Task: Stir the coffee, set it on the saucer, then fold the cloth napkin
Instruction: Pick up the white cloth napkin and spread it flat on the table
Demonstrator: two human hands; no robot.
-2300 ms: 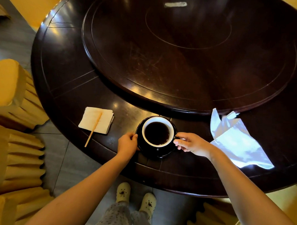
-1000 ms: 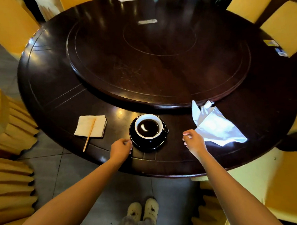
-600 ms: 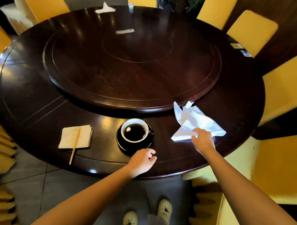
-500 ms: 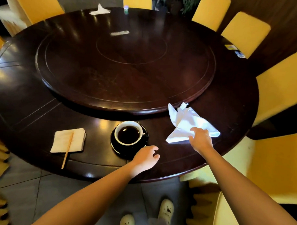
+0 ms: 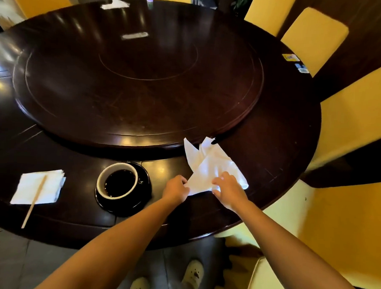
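A black cup with a white inside, full of dark coffee (image 5: pixel 118 183), stands on its black saucer (image 5: pixel 143 197) near the table's front edge. Right of it lies a crumpled white cloth napkin (image 5: pixel 208 164). My left hand (image 5: pixel 176 188) pinches the napkin's near left corner. My right hand (image 5: pixel 228 189) grips the napkin's near edge, fingers curled over the cloth. A wooden stir stick (image 5: pixel 34 200) lies on a folded paper napkin (image 5: pixel 38 186) to the left of the cup.
The dark round table (image 5: pixel 282 147) carries a large raised turntable (image 5: pixel 135 82). Yellow-covered chairs (image 5: pixel 314 34) ring the table at the right and back. Another white napkin (image 5: pixel 114 5) lies at the far edge. My feet show below the table edge.
Both hands left the cup and saucer and moved right to the cloth napkin. The right hand reached it first; the left has now taken its near corner.
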